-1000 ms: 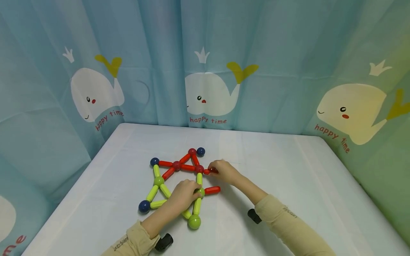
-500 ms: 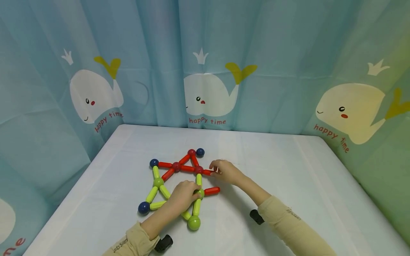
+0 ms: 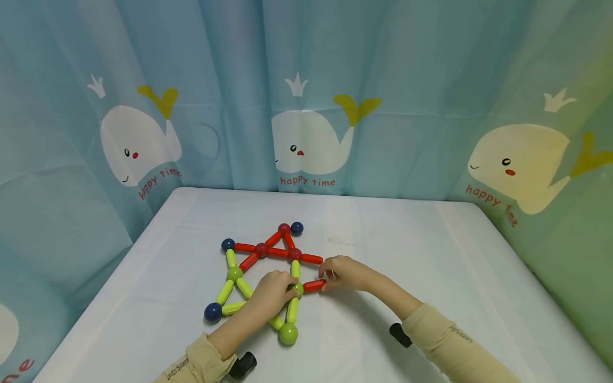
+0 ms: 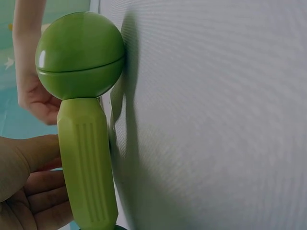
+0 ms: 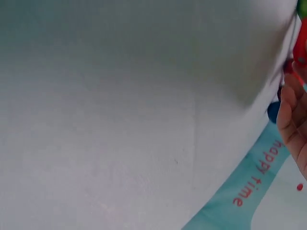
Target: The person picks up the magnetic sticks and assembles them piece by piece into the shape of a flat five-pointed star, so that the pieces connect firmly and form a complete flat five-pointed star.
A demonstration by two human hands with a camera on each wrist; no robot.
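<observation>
A flat frame of magnetic rods and balls lies on the white table. My left hand pinches the green ball on its right side, covering part of the frame. In the left wrist view, a green rod and a larger green ball stand before that hand. The right hand has thumb and fingertips around the free end of the lower red rod, which juts from the pinched ball. Just above, another red rod sticks out from a red ball, its outer end close to the right fingers.
Dark blue balls sit at the frame's left corners and beside the top red ball. A black wrist camera hangs under the right sleeve. Behind the table hangs a blue curtain with printed whales.
My right hand has let go of the upper red rod, which stays attached to its red ball, and moved down to the lower red rod. The left hand keeps its hold.
</observation>
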